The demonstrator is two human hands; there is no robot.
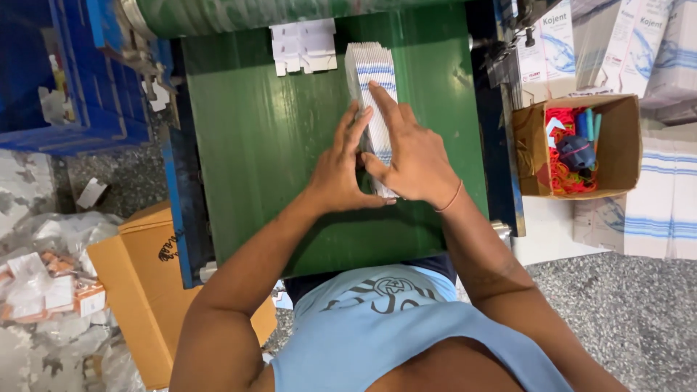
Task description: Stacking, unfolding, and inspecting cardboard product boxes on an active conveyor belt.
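Observation:
A long stack of flat white cartons with blue stripes (pixel 370 69) lies on edge along the green conveyor belt (pixel 254 145). My left hand (pixel 341 170) presses against the stack's left side. On top and along the right side rests my right hand (pixel 406 152), fingers stretched along the stack toward its far end. Both hands squeeze the near part of the stack between them. More flat white carton blanks (pixel 305 45) lie at the far end of the belt by the machine roller.
A small open cardboard box (pixel 624 145) with red rubber bands stands to the right. White and blue printed cases (pixel 653 210) are stacked behind and beside it. Blue crates (pixel 65 72) stand at left, a brown carton (pixel 141 283) and plastic-wrapped scraps lie on the floor.

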